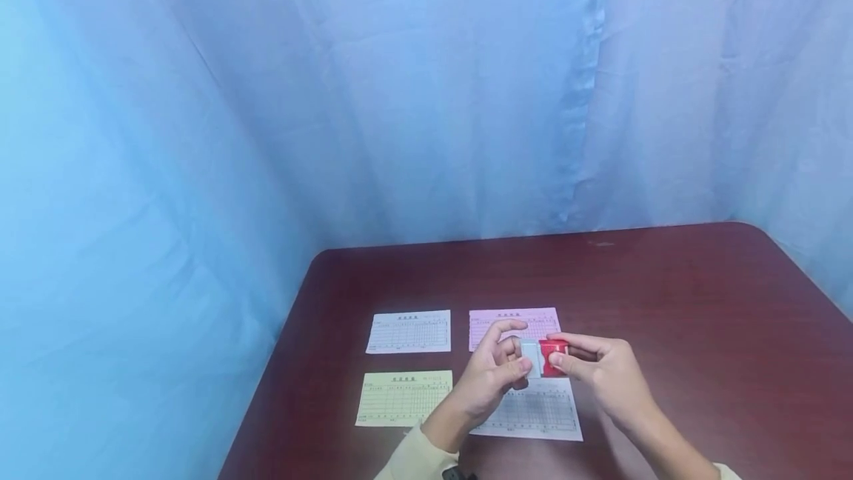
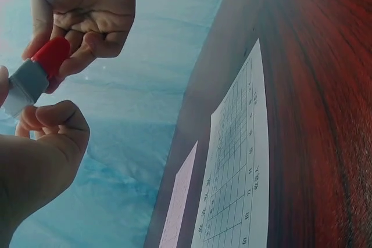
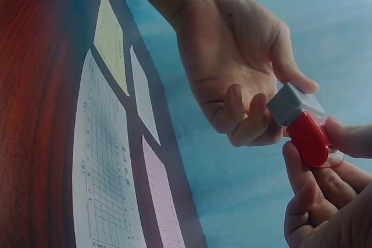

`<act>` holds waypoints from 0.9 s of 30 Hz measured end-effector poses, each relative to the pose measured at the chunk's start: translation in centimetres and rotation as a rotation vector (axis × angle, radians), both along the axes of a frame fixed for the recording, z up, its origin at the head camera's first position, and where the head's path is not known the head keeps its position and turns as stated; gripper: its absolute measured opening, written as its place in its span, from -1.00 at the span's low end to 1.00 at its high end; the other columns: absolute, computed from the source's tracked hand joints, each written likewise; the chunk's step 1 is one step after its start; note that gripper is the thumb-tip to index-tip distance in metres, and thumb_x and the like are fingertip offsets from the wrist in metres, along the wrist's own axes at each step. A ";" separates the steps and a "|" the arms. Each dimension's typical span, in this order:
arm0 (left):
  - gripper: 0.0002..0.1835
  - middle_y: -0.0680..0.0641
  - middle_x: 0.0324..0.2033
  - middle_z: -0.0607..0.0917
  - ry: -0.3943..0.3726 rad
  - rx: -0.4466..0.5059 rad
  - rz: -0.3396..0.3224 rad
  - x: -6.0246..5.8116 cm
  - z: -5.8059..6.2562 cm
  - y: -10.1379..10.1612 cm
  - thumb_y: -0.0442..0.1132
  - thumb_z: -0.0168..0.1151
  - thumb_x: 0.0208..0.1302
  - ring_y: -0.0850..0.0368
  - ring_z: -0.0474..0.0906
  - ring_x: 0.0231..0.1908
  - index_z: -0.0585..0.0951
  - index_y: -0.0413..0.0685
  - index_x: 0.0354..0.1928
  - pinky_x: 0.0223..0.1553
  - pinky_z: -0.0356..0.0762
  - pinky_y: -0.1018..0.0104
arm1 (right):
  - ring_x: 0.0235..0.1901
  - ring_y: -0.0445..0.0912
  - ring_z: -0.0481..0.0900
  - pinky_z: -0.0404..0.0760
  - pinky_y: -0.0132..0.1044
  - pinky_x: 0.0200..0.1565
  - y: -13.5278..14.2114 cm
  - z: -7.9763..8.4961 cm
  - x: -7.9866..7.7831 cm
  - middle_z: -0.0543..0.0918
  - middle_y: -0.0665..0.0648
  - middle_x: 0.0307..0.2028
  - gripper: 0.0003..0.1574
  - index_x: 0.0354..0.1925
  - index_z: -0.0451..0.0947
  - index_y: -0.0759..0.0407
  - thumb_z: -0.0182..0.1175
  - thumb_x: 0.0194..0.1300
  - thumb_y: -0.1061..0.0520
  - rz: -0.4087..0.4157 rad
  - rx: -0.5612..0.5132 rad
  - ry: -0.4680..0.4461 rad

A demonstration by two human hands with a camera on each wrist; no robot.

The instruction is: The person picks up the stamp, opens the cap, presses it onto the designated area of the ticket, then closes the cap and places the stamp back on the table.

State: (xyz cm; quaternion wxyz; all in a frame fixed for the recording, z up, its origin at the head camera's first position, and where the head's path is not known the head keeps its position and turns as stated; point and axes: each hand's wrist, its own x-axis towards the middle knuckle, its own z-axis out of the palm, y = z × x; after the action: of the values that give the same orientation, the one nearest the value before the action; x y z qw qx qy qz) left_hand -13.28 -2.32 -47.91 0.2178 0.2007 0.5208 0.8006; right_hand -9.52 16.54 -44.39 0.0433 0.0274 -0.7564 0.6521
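In the head view a small stamp, with a red body (image 1: pixel 553 358) and a grey cap (image 1: pixel 529 358), is held level above the paper slips. My left hand (image 1: pixel 485 382) pinches the grey cap between thumb and fingers, its index finger raised. The red body is pinched by my right hand (image 1: pixel 616 384), thumb on the near side. Both wrist views show the grey cap (image 3: pixel 294 105) and the red body (image 2: pixel 53 55) joined end to end, up off the table. The stamp's inner face is hidden.
Printed slips lie in two rows on the dark red table (image 1: pixel 700 317): a white slip (image 1: pixel 409 332) and a pink slip (image 1: pixel 513 317) behind, a yellow slip (image 1: pixel 403 400) and another white slip (image 1: pixel 543 417) in front. Blue curtains (image 1: pixel 426 95) hang behind.
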 end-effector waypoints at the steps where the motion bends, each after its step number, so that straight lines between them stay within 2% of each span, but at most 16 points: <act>1: -0.43 0.10 -0.38 0.42 0.000 0.003 0.000 0.0 0.0 0.0 -0.51 0.13 0.32 0.31 0.40 -0.42 0.22 -0.25 0.33 -0.38 0.42 0.49 | -0.36 -0.17 0.74 0.70 -0.33 -0.25 0.0 0.0 0.0 0.77 0.27 -0.30 -0.60 0.02 0.61 0.55 0.35 0.21 0.38 -0.002 0.002 -0.002; 6: -0.45 0.08 -0.37 0.45 0.015 -0.023 0.000 0.0 0.1 -0.1 -0.52 0.14 0.32 0.31 0.42 -0.42 0.18 -0.39 0.28 -0.37 0.46 0.48 | -0.37 -0.20 0.72 0.68 -0.35 -0.27 -0.1 -0.1 -0.1 0.77 0.29 -0.29 -0.60 0.02 0.62 0.54 0.36 0.22 0.38 -0.005 0.030 -0.005; 15: -0.52 0.09 -0.35 0.50 0.017 0.000 -0.024 0.1 -0.1 -0.6 -0.50 0.15 0.34 0.32 0.43 -0.42 0.20 -0.37 0.21 -0.37 0.44 0.48 | -0.35 -0.18 0.73 0.69 -0.34 -0.26 -0.5 -0.4 0.0 0.77 0.29 -0.29 -0.61 0.00 0.64 0.51 0.36 0.20 0.38 -0.007 0.034 -0.001; 21: -0.52 0.08 -0.36 0.46 -0.001 -0.003 -0.009 -0.1 -0.1 -0.7 -0.51 0.13 0.31 0.31 0.42 -0.42 0.27 -0.22 0.22 -0.39 0.42 0.48 | -0.35 -0.17 0.73 0.68 -0.35 -0.26 -0.7 -0.1 -0.1 0.77 0.27 -0.30 -0.62 -0.01 0.65 0.50 0.38 0.19 0.37 -0.025 0.044 -0.008; 27: -0.53 0.08 -0.32 0.49 0.010 -0.005 -0.016 0.0 -0.3 -0.7 -0.54 0.12 0.33 0.33 0.41 -0.42 0.19 -0.42 0.20 -0.39 0.41 0.50 | -0.36 -0.19 0.72 0.68 -0.36 -0.27 -0.7 -0.3 -0.1 0.77 0.28 -0.30 -0.61 0.00 0.64 0.52 0.36 0.19 0.39 -0.017 0.041 -0.011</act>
State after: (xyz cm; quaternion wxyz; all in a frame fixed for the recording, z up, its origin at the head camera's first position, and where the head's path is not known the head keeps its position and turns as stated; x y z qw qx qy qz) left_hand -13.30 -3.03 -48.17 0.2224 0.2082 0.5224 0.7965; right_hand -9.57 15.82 -44.74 0.0440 0.0182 -0.7700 0.6362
